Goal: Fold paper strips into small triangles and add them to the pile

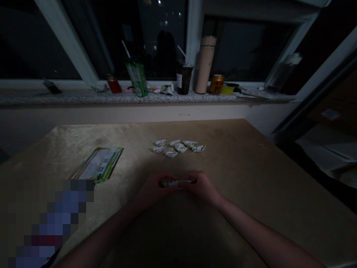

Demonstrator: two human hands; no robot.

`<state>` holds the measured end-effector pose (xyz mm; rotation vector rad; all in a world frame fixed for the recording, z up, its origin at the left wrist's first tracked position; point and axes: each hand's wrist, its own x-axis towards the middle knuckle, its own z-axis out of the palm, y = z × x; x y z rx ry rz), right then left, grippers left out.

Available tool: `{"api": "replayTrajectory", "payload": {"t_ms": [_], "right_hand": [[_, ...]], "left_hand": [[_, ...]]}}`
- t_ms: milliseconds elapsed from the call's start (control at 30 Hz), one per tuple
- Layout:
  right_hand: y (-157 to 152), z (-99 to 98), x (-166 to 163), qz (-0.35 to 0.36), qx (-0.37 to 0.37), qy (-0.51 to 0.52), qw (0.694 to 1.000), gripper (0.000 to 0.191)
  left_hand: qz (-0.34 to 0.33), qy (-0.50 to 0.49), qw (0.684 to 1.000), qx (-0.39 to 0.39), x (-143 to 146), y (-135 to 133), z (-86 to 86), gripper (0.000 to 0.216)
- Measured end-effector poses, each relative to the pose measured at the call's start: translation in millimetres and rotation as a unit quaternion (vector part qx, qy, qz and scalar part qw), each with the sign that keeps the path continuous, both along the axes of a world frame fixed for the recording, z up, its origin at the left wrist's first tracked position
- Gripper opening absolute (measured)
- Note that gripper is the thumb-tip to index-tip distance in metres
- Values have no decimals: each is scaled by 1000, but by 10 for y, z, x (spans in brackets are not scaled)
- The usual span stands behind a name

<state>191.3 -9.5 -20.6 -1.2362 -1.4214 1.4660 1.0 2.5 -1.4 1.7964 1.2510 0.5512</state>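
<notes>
Both hands meet low over the middle of the table. Between the fingertips of my left hand and my right hand runs a narrow, printed folded paper piece, white with green. The left fingers pinch its left end; the right fingers close over its right end and partly hide it. Beyond the hands lie several small folded paper pieces, white with green tips, loosely grouped in two rows. To the left is a fanned stack of green and white printed leaflets.
A wooden table stands against a granite windowsill. On the sill are a green cup with a straw, a dark cup, a tall pinkish flask, an orange can and a red jar. A blurred-out patch covers the lower left.
</notes>
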Motion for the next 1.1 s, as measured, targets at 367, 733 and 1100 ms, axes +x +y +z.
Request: {"api": "replayTrajectory", "payload": {"t_ms": [367,733,1100], "right_hand": [[-33,-55,-29,1,63,-40,997,26],[-21,-90,6,16,53,-141,988,27],[-24,40,-10,28,-27,43,998,42]], "left_hand": [[48,-1,999,-25,-30,-14,-14,49],[49,-20,998,-26,14,-45,-32,37],[-65,-2,994,-82,-47,30,-6,37]]}}
